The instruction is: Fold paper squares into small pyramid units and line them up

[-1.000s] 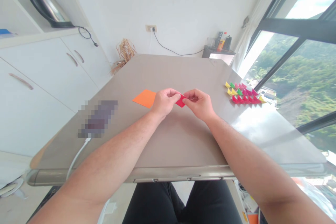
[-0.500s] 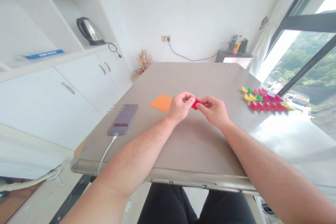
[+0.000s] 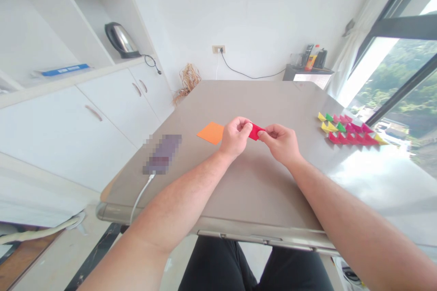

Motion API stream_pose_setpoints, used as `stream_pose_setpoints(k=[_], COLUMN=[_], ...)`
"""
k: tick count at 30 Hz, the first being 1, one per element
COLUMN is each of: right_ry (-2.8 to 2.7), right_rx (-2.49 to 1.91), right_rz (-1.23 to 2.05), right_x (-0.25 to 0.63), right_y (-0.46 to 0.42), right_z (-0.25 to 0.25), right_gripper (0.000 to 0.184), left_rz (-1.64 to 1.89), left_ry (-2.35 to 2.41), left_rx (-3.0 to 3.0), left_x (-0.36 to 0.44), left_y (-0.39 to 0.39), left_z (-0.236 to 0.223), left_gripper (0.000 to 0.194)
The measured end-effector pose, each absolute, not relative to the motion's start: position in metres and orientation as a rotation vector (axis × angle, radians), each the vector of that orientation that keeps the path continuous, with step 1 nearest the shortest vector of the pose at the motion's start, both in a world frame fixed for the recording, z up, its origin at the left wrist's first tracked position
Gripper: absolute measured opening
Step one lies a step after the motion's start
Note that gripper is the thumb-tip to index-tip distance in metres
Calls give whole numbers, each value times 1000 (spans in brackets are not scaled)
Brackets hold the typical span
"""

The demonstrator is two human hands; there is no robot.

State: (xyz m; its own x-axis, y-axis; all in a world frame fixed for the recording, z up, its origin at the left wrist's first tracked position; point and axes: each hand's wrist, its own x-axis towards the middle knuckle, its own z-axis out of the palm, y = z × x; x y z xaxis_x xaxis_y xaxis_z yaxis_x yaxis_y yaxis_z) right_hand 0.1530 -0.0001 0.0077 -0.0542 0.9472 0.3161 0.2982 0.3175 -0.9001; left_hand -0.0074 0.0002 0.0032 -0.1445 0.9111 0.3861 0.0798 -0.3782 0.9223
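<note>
A small folded piece of red paper (image 3: 255,132) is pinched between my two hands, above the middle of the table. My left hand (image 3: 235,135) grips its left end with thumb and fingers. At the other end, the thumb and fingertips of my right hand (image 3: 280,142) are closed on the paper. Part of the red paper is hidden behind my fingers. Just left of my left hand, an orange paper square (image 3: 210,132) lies on the table, its right corner covered by that hand.
Rows of small folded paper boats (image 3: 353,134) in yellow, green, pink and red stand on the table (image 3: 259,100) at the right, by the window. A pixelated phone-like object (image 3: 163,154) with a white cable (image 3: 139,198) lies at the left. A kettle (image 3: 123,41) stands on the shelf.
More of the red paper shows between my fingers, and my hands are slightly further apart. The whole view has shifted a little, so things appear slightly further right.
</note>
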Motion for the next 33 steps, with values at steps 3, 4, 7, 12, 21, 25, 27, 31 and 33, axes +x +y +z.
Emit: stream_pose_setpoints(k=[3,4,7,12,21,25,27,31,33], right_ry=[-1568,-1569,-1541,-1517,-1524,-1495,-1477,-1440,-1421], right_rx=[-1158,-1155,-1117,-1106,-1139,-1128,-1128,-1155,-1136], right_rz=[792,792,759,659,713,845,923,991,1012], right_x=[153,153,152,152,151,150,151,152,152], right_y=[0,0,0,1,1,1,0,0,1], right_z=[7,6,5,4,6,8,9,10,10], right_gripper=[25,25,22,18,17,22,24,26,26], left_rz=[1607,1610,1618,1657,1674,1704,1708,1695,1699], left_ry=[1148,1144,1134,1205,1310,1358,1368,1354,1334], left_rx=[1450,1449,1457,1445,1577,1585,1596,1658,1695], left_x=[-7,-7,-8,-11,-7,-8,-9,-10,-10], left_y=[1,1,3,4,-5,-6,-6,-6,-6], left_z=[3,2,0,-1,8,9,8,6,6], left_gripper=[11,11,14,16,11,10,10,9,8])
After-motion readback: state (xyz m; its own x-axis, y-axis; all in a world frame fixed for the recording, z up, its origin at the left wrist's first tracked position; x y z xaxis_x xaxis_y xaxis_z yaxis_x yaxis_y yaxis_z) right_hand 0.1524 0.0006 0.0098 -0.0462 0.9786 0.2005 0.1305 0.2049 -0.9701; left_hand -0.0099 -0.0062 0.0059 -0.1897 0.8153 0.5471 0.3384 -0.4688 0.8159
